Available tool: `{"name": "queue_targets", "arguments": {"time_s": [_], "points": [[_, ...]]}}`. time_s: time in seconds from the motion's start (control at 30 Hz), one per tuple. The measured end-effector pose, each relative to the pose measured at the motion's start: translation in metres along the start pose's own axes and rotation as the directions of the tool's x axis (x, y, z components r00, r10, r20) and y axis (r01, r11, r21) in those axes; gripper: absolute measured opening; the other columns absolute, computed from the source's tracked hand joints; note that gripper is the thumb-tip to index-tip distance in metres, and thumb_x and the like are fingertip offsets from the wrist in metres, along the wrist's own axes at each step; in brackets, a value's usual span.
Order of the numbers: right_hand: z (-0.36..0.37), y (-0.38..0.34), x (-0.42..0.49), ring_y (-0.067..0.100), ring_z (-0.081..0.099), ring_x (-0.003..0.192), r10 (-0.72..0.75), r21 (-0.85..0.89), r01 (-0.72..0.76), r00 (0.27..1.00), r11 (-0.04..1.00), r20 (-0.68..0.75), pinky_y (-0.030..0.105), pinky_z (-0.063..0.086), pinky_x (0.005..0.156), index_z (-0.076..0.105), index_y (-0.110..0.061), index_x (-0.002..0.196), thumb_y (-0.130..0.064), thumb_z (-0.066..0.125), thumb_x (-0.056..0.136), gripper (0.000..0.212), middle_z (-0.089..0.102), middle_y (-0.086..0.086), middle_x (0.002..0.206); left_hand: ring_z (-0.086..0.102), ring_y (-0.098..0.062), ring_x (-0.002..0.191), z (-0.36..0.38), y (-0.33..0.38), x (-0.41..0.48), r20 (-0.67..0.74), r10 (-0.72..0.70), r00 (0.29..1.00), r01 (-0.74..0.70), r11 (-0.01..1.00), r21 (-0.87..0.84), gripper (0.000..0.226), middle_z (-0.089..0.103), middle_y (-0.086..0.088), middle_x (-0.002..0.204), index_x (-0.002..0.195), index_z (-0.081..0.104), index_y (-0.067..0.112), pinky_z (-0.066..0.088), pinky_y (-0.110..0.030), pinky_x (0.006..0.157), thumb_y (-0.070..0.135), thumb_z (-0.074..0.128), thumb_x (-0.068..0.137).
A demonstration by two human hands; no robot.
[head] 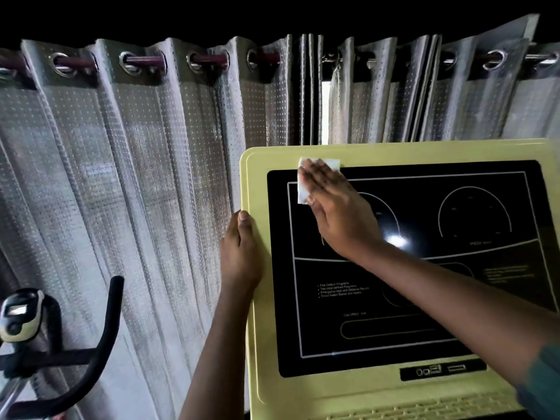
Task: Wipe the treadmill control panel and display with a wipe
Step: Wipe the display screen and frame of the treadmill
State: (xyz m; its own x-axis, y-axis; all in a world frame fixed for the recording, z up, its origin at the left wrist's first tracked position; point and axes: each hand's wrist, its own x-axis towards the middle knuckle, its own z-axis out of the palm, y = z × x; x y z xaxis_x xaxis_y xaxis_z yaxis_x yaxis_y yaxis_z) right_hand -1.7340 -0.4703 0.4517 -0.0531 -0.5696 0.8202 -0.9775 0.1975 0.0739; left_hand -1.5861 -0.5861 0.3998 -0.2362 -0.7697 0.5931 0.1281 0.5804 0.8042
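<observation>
Two hands on a pale-yellow treadmill control panel (257, 328).
Right hand (336, 207), fingers flat, presses a white square wipe (303, 190) on the glossy black display (424, 298) at its far-left corner; left hand (241, 256) grips the panel's smooth left edge, thumb in front, beside a dotted grey curtain (136, 177).

A pale yellow treadmill control panel (262, 328) is seen tilted back and is gripped at its left edge by the left hand (241, 256). Its face is filled by a glossy black display (418, 213) printed with white outlines, two dial arcs and small text. A small white wipe (303, 190) is pressed flat on the display's upper left corner, overlapping the yellow border, under the right hand (339, 213).
</observation>
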Motion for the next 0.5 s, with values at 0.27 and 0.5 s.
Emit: {"name": "queue_targets", "arguments": {"time_s": [0.27, 0.5], "points": [[0.006, 0.004, -0.018, 0.02, 0.028, 0.152, -0.265, -0.03, 0.268, 0.961, 0.963, 0.077, 0.041, 0.027, 0.124, 0.039, -0.011, 0.153, -0.015, 0.046, 0.102, 0.052, 0.035, 0.005, 0.161, 0.053, -0.043, 0.105, -0.001, -0.005, 0.0, -0.009, 0.026, 1.0, -0.026, 1.0, -0.007, 0.063, 0.061, -0.028, 0.107, 0.106, 0.055, -0.007, 0.043, -0.044, 0.086, 0.048, 0.025, 0.099], [0.018, -0.003, -0.045, 0.017, 0.019, 0.155, -0.25, 0.0, 0.251, 0.962, 0.968, 0.111, 0.037, 0.019, 0.127, 0.034, -0.012, 0.156, -0.02, 0.041, 0.105, 0.052, 0.029, 0.005, 0.164, 0.056, -0.038, 0.099, -0.003, -0.001, -0.003, -0.001, 0.029, 1.0, -0.029, 0.999, -0.018, 0.056, 0.062, -0.018, 0.095, 0.101, 0.057, 0.002, 0.042, -0.037, 0.079, 0.048, 0.025, 0.101]]}}
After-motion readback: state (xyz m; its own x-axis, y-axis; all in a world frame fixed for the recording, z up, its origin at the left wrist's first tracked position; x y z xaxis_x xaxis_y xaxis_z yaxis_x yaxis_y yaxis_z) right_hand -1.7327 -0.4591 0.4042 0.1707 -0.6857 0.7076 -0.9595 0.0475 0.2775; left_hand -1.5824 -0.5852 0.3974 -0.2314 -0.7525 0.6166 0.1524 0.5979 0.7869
